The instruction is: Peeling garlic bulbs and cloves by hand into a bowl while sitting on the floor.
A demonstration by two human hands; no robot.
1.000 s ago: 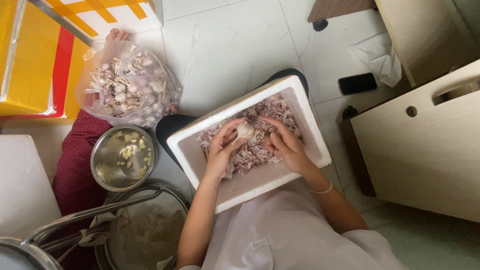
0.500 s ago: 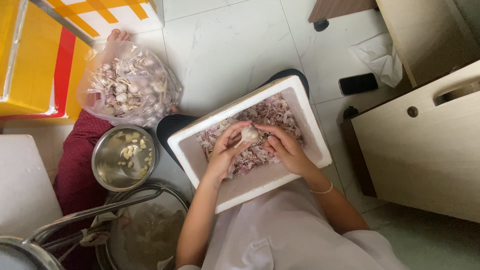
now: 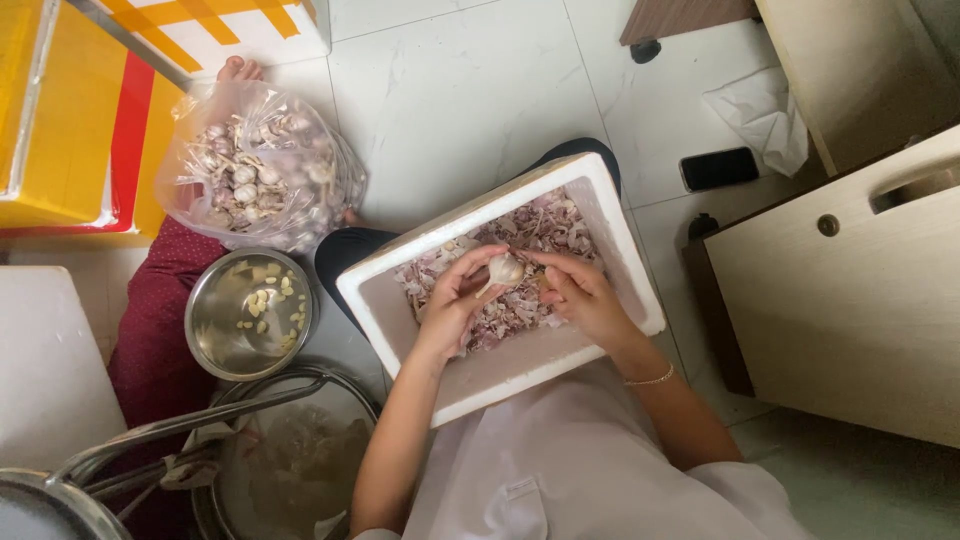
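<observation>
Head view, looking straight down at a seated person.

Garlic bulb: white, held above the middle of the white foam box, between both hands. The box rests on the person's lap and holds a layer of purplish-white garlic skins.

Left hand: fingers curled up toward the bulb from its left side, grip pinching the bulb at the fingertips. Palm lies over the skins.

Right hand: grip pressed against the right side of the bulb, thumb and forefinger on it (exact contact points are too small to resolve). A thin bracelet sits on this wrist.

Surroundings on the tiled floor:
- Clear plastic bag of whole garlic bulbs, to the left of the box, well apart from it.
- Steel bowl just below the bag, holding a scatter of pale peeled cloves.
- A larger metal pot with a handle, below the bowl, at the lower left.
- Black phone lying flat to the right of the box, a crumpled white tissue just beside it.
- Pale wooden cabinet at the right edge.
- Yellow and red carton at upper left.
</observation>
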